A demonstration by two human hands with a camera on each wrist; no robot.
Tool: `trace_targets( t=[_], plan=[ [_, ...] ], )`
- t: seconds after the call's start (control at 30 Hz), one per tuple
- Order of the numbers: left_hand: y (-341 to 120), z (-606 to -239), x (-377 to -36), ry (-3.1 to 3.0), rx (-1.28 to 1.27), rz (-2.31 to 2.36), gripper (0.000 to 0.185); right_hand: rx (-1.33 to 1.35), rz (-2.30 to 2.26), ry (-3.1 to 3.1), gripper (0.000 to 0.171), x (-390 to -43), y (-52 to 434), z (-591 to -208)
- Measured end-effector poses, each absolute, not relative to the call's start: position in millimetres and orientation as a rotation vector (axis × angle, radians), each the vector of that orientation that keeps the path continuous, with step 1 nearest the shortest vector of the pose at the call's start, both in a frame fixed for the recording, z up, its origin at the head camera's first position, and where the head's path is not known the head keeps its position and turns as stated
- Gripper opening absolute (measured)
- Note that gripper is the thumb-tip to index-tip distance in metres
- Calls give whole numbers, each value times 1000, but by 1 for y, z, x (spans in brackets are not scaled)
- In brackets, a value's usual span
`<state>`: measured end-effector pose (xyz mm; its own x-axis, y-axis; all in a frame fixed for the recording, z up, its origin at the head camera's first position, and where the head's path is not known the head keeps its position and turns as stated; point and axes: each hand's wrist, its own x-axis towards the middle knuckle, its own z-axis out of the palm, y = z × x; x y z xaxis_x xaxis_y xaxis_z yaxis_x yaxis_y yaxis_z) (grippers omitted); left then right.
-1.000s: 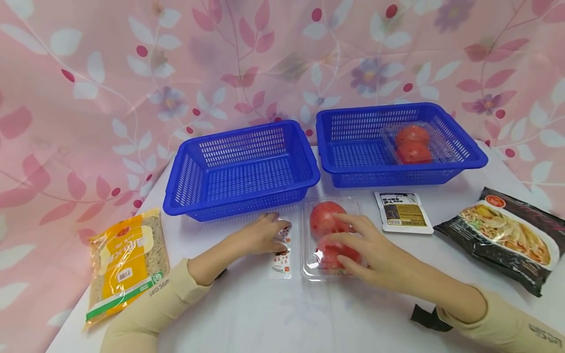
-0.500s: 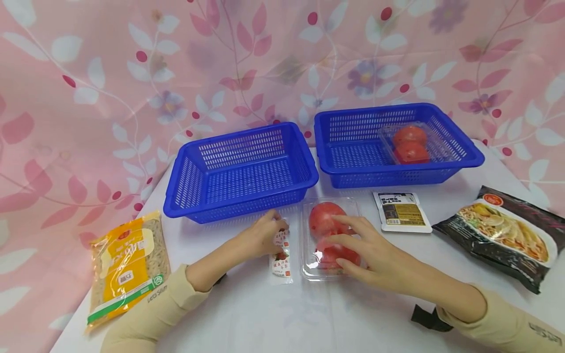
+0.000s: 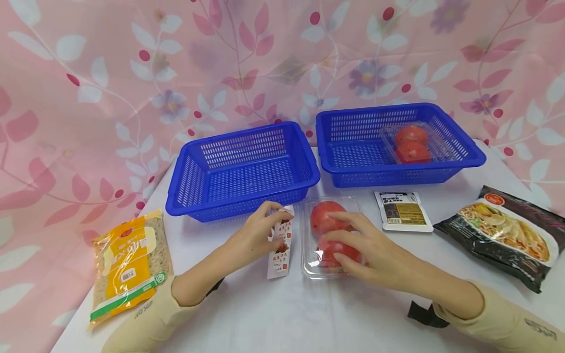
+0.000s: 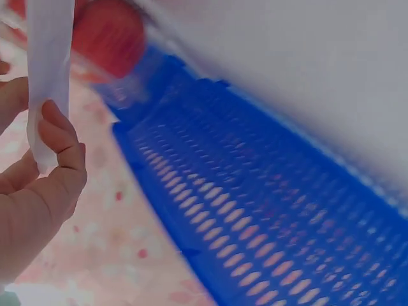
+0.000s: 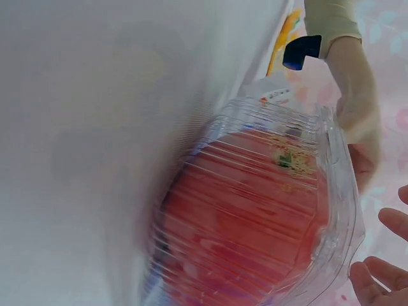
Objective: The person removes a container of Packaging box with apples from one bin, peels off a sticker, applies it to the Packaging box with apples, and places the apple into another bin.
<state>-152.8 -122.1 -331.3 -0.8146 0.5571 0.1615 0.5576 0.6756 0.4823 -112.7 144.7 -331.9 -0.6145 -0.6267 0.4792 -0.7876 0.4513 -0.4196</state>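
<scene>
My left hand (image 3: 277, 219) pinches the top of a small white sachet (image 3: 280, 247) with red print and holds it raised off the white table (image 3: 309, 314); the left wrist view shows the sachet (image 4: 48, 64) between thumb and fingers (image 4: 60, 137). To its right my right hand (image 3: 340, 241) lies over a clear plastic box of tomatoes (image 3: 319, 219), fingers curved across the lid and thumb at the near side. In the right wrist view the tomato box (image 5: 248, 217) fills the frame, with my fingertips (image 5: 386, 220) at its edge.
An empty blue basket (image 3: 243, 166) stands just behind my left hand. A second blue basket (image 3: 353, 142) at the back right holds another tomato box (image 3: 412, 142). A small white-and-black pack (image 3: 402, 212), a black noodle bag (image 3: 507, 235) and a yellow noodle bag (image 3: 128, 264) lie on the table.
My left hand has picked the sachet up from lying flat, so it now hangs upright from my fingers. My right hand has stayed on the tomato box.
</scene>
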Motion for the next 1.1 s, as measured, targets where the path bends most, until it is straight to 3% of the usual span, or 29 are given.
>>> trace_targets(
  t=[0.33, 0.7, 1.1],
  plan=[
    [-111, -306, -118, -2470, -1271, -918, 44, 1245, 975, -2286, 30, -110, 133, -319],
    [-98, -297, -106, -2226, -1459, -848, 46, 1261, 978, -2040, 30, -111, 123, -313],
    [-90, -292, -103, -2097, -1470, -880, 45, 1192, 1049, -2013, 29, -108, 121, -310]
  ],
)
